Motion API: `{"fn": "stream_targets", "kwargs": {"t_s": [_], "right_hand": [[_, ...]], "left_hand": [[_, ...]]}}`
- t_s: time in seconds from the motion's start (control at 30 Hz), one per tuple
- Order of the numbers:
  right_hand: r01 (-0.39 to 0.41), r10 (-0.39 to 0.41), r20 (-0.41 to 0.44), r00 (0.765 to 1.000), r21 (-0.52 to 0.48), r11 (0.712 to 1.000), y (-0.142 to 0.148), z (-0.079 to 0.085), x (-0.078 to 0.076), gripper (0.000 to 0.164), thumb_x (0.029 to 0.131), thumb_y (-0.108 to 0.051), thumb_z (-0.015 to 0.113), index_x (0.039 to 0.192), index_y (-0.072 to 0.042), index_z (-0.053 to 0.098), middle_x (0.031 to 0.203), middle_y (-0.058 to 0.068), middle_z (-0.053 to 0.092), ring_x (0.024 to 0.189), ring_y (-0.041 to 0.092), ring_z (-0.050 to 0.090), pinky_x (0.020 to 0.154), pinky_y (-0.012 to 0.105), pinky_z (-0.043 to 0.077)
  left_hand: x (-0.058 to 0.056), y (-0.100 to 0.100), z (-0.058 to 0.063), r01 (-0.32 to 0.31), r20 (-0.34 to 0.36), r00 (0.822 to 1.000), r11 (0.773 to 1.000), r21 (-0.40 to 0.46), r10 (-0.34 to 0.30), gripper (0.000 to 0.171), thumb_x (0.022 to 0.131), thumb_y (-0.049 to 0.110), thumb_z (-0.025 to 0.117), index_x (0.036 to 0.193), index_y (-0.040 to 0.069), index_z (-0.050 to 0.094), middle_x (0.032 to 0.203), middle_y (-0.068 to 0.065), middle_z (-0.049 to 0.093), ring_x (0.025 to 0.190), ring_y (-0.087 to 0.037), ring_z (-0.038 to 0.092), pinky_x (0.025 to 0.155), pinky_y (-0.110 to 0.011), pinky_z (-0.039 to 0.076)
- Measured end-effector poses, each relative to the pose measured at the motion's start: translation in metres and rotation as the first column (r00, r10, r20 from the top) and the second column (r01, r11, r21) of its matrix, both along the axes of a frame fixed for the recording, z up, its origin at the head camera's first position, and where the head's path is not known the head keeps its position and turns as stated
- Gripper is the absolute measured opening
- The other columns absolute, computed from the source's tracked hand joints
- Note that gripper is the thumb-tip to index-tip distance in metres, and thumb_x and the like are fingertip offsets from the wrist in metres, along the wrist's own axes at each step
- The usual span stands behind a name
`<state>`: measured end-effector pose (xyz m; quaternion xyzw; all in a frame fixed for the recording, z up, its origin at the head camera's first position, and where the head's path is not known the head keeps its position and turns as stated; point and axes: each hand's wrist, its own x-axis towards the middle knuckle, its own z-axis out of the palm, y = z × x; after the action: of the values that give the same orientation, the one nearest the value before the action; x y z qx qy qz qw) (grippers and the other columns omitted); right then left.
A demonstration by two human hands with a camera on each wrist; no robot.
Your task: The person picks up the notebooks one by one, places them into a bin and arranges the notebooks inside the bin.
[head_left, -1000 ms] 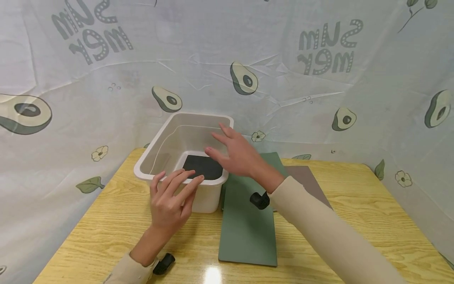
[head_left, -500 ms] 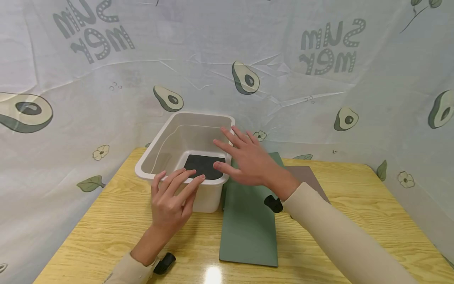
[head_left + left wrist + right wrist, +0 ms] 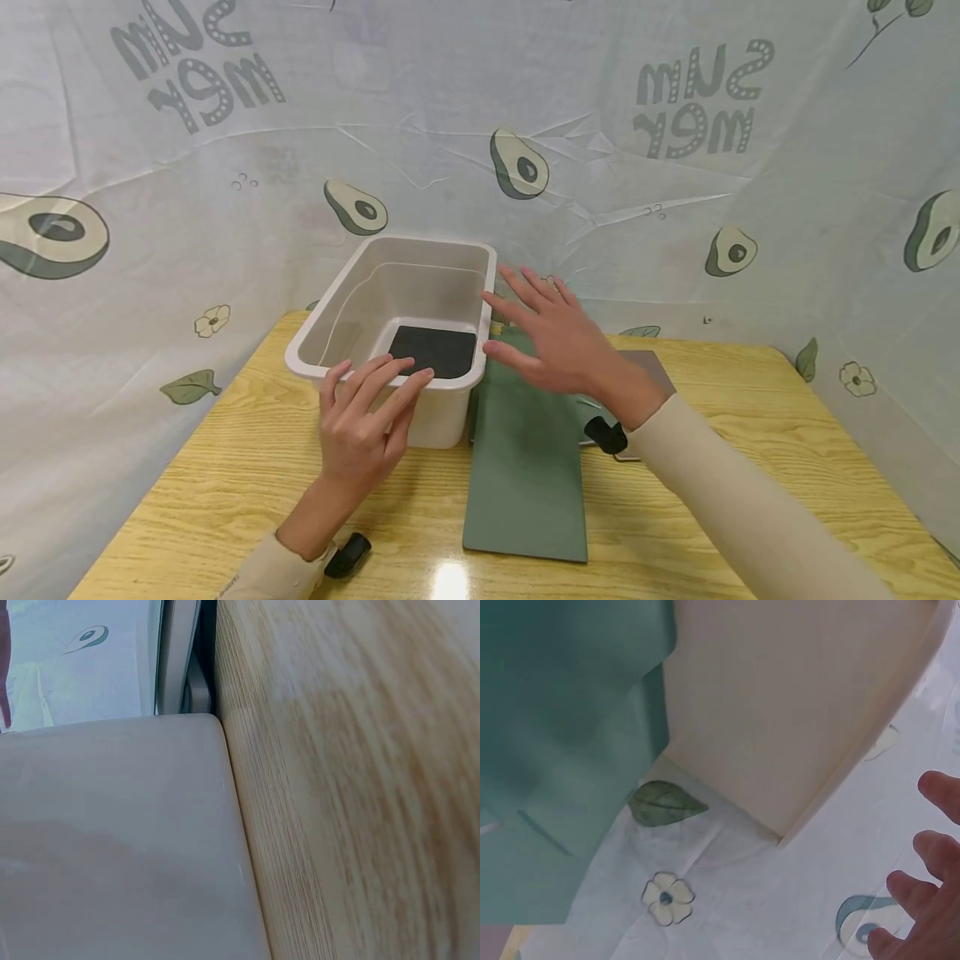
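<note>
A white plastic bin [image 3: 431, 417] stands at the left of the table, with a flat black piece [image 3: 433, 350] lying on its floor. My left hand [image 3: 362, 421] rests with its fingers over the bin's near rim. My right hand [image 3: 558, 342] hovers beside the bin's right rim, fingers spread and holding nothing. Beneath it a long green panel [image 3: 525, 483] lies on the table along the bin's right side. In the right wrist view the fingertips [image 3: 911, 892] appear at the right edge, apart from the bin's outer wall [image 3: 795, 697].
Right of the green panel lies a brownish flat piece [image 3: 652, 371], partly under other green material and partly hidden by the right arm. The wooden table [image 3: 780, 433] reaches back to a patterned curtain [image 3: 600, 167] with avocado prints.
My right hand has moved right, from over the inside of the bin to beside its right rim above the green panel. The left hand has stayed at the near rim.
</note>
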<state>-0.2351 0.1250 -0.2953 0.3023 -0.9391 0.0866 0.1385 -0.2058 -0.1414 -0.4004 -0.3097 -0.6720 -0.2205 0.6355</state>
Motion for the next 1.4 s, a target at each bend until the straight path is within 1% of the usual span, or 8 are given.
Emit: {"fn": "stream_targets", "kwargs": {"t_s": [0.13,0.27,0.4,0.67,0.9,1.03,1.27,1.4], "right_hand": [[0.019,-0.019,0.007,1.000,-0.014,1.000,0.012,-0.003,0.000,0.069,0.106,-0.056,0.056,0.165,-0.025,0.040,0.180,0.003,0.019,0.167,0.034,0.018,0.132,0.064,0.013],[0.045,-0.043,0.039,0.998,-0.034,0.998,0.027,-0.007,0.001,0.069,0.105,-0.056,0.057,0.165,-0.026,0.040,0.180,0.003,0.016,0.168,0.034,0.016,0.132,0.065,0.010],[0.084,-0.082,0.068,0.994,-0.031,0.996,0.043,-0.012,0.004,0.070,0.105,-0.055,0.059,0.166,-0.026,0.039,0.181,0.005,0.014,0.168,0.035,0.013,0.132,0.066,0.008],[0.157,-0.156,0.069,0.985,-0.012,0.988,0.080,-0.021,0.011,0.070,0.106,-0.053,0.058,0.167,-0.025,0.037,0.180,0.008,0.014,0.167,0.040,0.015,0.130,0.069,0.009],[0.216,-0.215,0.083,0.973,-0.012,0.976,0.116,-0.029,0.023,0.069,0.107,-0.055,0.055,0.166,-0.023,0.038,0.181,0.007,0.013,0.166,0.042,0.015,0.129,0.070,0.009],[0.237,-0.236,0.079,0.969,-0.006,0.972,0.135,-0.034,0.034,0.068,0.107,-0.052,0.056,0.166,-0.022,0.039,0.180,0.010,0.015,0.165,0.045,0.017,0.127,0.072,0.010],[0.256,-0.254,0.059,0.965,-0.029,0.966,0.165,-0.040,0.050,0.069,0.106,-0.049,0.059,0.165,-0.020,0.040,0.178,0.015,0.019,0.162,0.049,0.021,0.124,0.075,0.014],[0.265,-0.263,0.050,0.964,-0.050,0.963,0.180,-0.044,0.056,0.069,0.106,-0.048,0.060,0.165,-0.020,0.040,0.178,0.016,0.021,0.162,0.049,0.022,0.123,0.076,0.016]], "left_hand": [[-0.001,0.001,0.000,0.001,-0.007,1.000,1.000,0.005,-0.001,0.022,0.104,0.017,0.064,0.107,0.014,0.085,0.105,-0.014,0.081,0.098,-0.036,0.072,0.097,-0.058,0.040],[-0.001,0.002,-0.001,0.002,-0.013,1.000,1.000,0.009,-0.002,0.022,0.104,0.017,0.064,0.106,0.014,0.085,0.105,-0.014,0.081,0.098,-0.036,0.072,0.097,-0.057,0.040],[-0.001,0.002,-0.001,0.002,-0.011,1.000,1.000,0.008,-0.002,0.022,0.104,0.017,0.064,0.107,0.014,0.085,0.105,-0.014,0.081,0.098,-0.036,0.072,0.098,-0.057,0.040],[-0.002,0.005,-0.002,0.000,-0.004,1.000,1.000,0.003,0.000,0.022,0.104,0.017,0.064,0.107,0.014,0.085,0.106,-0.014,0.081,0.098,-0.036,0.072,0.098,-0.058,0.040],[-0.003,0.006,-0.003,0.002,0.002,1.000,1.000,0.004,-0.002,0.022,0.104,0.018,0.064,0.108,0.014,0.085,0.106,-0.014,0.081,0.099,-0.037,0.072,0.098,-0.058,0.040],[-0.003,0.007,-0.002,0.002,-0.004,1.000,1.000,0.006,-0.002,0.022,0.104,0.017,0.063,0.108,0.014,0.085,0.106,-0.014,0.081,0.099,-0.036,0.072,0.098,-0.058,0.040],[-0.003,0.007,-0.001,-0.002,-0.014,1.000,1.000,0.010,0.002,0.022,0.104,0.016,0.063,0.106,0.014,0.085,0.104,-0.014,0.081,0.097,-0.037,0.072,0.098,-0.057,0.040],[-0.002,0.006,-0.001,-0.008,-0.009,1.000,1.000,0.018,0.008,0.023,0.103,0.015,0.063,0.105,0.013,0.085,0.104,-0.014,0.081,0.097,-0.037,0.072,0.099,-0.057,0.040]]}}
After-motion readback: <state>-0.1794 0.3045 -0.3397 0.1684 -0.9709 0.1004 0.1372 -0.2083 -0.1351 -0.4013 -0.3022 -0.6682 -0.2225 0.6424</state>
